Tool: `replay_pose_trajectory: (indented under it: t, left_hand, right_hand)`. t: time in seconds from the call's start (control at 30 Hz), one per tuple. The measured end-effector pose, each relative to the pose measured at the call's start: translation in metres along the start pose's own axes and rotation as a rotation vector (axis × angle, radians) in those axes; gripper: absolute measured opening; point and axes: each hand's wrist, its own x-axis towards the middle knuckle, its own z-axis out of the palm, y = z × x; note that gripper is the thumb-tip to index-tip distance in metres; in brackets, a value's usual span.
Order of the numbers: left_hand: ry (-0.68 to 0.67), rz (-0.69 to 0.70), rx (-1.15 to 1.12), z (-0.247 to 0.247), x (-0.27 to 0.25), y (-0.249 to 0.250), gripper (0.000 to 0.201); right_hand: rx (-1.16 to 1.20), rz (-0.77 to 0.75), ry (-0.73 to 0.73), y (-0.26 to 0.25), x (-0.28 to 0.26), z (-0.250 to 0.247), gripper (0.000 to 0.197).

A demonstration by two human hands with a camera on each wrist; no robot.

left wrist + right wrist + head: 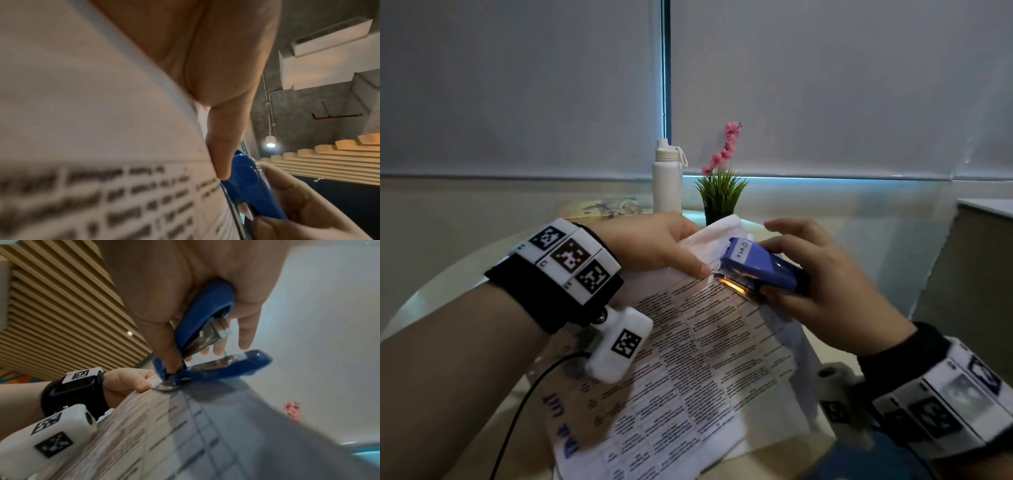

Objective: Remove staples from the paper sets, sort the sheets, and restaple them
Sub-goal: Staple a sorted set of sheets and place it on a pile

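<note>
A printed paper set (698,346) with a text table is lifted off the round table. My left hand (654,246) pinches its far top corner, thumb on top; the thumb (222,154) and the sheet (92,113) fill the left wrist view. My right hand (822,284) grips a blue stapler (760,267) whose nose sits on that corner, right beside my left thumb. In the right wrist view the stapler (205,337) stands hinged apart, its rear metal tip against the paper's corner (164,386). Any staple is hidden.
At the back of the round beige table (448,294) stand a white bottle (667,178) and a small potted plant with pink flowers (719,185). A patterned box (606,207) lies behind my left hand. A cable (524,404) trails from the left wrist camera.
</note>
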Motion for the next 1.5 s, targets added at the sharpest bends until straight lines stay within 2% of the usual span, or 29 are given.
replay_pose_trajectory:
  t: [0.13, 0.23, 0.4, 0.47, 0.63, 0.73, 0.83, 0.93, 1.0, 1.1, 1.23, 1.37, 1.47, 1.5]
  left_hand:
    - [-0.051, 0.025, -0.084, 0.005, -0.002, 0.001, 0.033]
    - [-0.057, 0.035, -0.102, 0.007, -0.004, 0.0, 0.039]
    - [-0.057, 0.035, -0.165, 0.0, -0.008, -0.005, 0.028]
    - [-0.049, 0.032, -0.16, 0.0, -0.009, -0.006, 0.029]
    - [-0.042, 0.036, -0.136, 0.001, -0.012, -0.002, 0.012]
    - [0.0, 0.044, -0.1, 0.0, -0.014, 0.0, 0.012]
    - [0.066, 0.057, -0.073, 0.0, -0.017, 0.007, 0.011]
    - [0.169, 0.041, 0.124, 0.003, -0.016, 0.011, 0.017]
    - [0.207, 0.042, 0.164, 0.004, -0.016, 0.014, 0.018]
    - [0.215, 0.041, 0.139, 0.003, -0.015, 0.017, 0.017]
    - [0.165, 0.076, 0.201, 0.008, -0.013, 0.016, 0.026]
    - [0.199, 0.096, 0.114, 0.011, -0.012, 0.01, 0.013]
    - [0.189, 0.118, 0.073, 0.013, -0.011, 0.005, 0.014]
    - [0.192, 0.12, 0.042, 0.012, -0.012, 0.004, 0.015]
  right_hand:
    - [0.0, -0.015, 0.067, -0.007, 0.003, 0.002, 0.042]
    - [-0.023, 0.0, 0.062, -0.011, 0.004, -0.003, 0.041]
    - [-0.024, -0.017, -0.018, -0.014, 0.0, -0.008, 0.038]
    - [-0.054, -0.03, -0.017, -0.018, 0.0, -0.007, 0.039]
    - [-0.09, -0.046, 0.035, -0.021, 0.004, 0.0, 0.038]
    - [-0.048, -0.053, 0.1, -0.019, 0.005, 0.007, 0.04]
    - [0.039, 0.03, 0.161, -0.02, 0.004, 0.017, 0.042]
    - [0.028, 0.014, 0.209, -0.024, 0.003, 0.022, 0.043]
    - [0.07, 0.015, 0.221, -0.024, 0.003, 0.023, 0.041]
    - [0.225, 0.114, 0.208, -0.03, 0.003, 0.027, 0.034]
    - [0.001, -0.045, 0.246, -0.029, 0.005, 0.029, 0.041]
    - [0.132, 0.039, 0.268, -0.03, 0.009, 0.031, 0.039]
    - [-0.034, -0.026, 0.341, -0.03, 0.007, 0.037, 0.041]
    - [-0.016, -0.012, 0.349, -0.028, 0.007, 0.038, 0.04]
